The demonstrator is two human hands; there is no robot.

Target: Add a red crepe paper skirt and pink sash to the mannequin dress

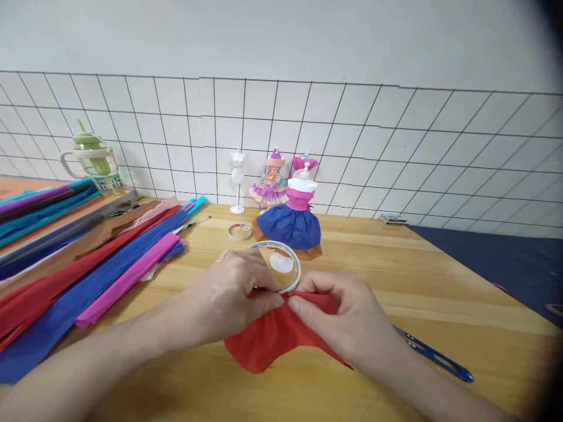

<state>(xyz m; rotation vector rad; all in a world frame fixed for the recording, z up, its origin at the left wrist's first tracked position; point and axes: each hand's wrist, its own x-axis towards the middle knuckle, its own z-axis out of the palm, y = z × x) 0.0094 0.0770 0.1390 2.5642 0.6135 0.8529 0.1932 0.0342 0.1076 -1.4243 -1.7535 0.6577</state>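
Before four dress forms [238,176], left hand [231,290] and right hand [352,310] pinch one red sheet [268,343] between pressed fingers [259,274].

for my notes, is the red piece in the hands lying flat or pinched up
Pinched up: the left hand and right hand grip the red piece at its upper edge; below, it flares in curves.

Printed lettering on the inner band of the large white tape ring [273,244] reads "far eagle", with a further word at its right end too small to make out. The drinking cup [95,162] bears dark capitals near its base, apparently including "CU"; full wording not legible. Coloured print on the smaller ring [240,237] cannot be read.
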